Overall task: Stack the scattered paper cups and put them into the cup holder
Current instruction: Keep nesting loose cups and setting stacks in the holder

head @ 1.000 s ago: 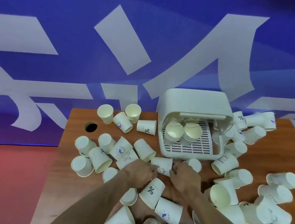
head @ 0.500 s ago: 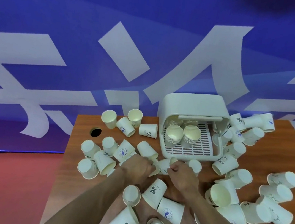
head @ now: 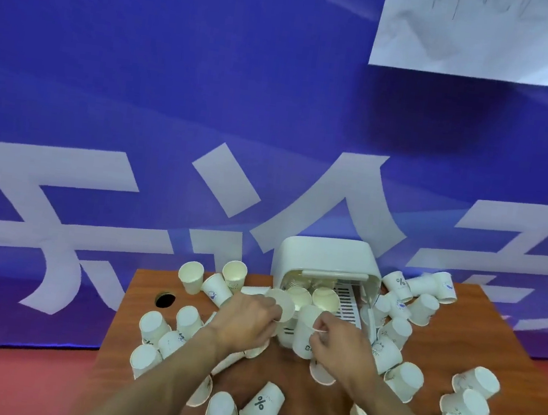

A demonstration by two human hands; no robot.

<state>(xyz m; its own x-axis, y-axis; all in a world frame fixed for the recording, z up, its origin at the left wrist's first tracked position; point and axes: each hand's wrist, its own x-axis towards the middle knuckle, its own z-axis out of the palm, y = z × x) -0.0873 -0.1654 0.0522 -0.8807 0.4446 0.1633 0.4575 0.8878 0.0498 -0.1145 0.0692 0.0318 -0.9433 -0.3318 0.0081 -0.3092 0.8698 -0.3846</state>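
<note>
Left grip [head: 248, 321]: closed round one paper cup, the left-held cup [head: 280, 306]; its open mouth is tipped up and toward the right grip, I judge so that it can nest with the other cup.
Right grip [head: 341, 350]: fingers pinch the wall of a second cup, the right-held cup [head: 305, 335], just right of the left-held one; whether the two touch I cannot tell.
Why here: both grips hang just in front of the holder's opening; nesting the pair there likely keeps the carry short.
Cup holder [head: 325, 256]: one white hooded box directly beyond both grips, its opening facing them; its slatted floor shows to the right of the stacks.
Stacks inside [head: 299, 296]: two plainly side by side at the front; more rims behind them, number unclear.
Loose cups [head: 261, 409]: most lie on their sides, a few stand; at least eight left of the left grip, at least twelve right of the right grip, about seven nearer the person than both grips; overlaps hide the exact total.
Counter [head: 497, 341]: one brown wooden top under everything; one round hole [head: 165, 300] well left of the left grip.
Backdrop: one blue banner [head: 142, 87] with white strokes beyond the holder; one sheet of paper [head: 470, 34] high above the right grip.
Progress: early, by my judgement; far more cups lie loose than stacked.
</note>
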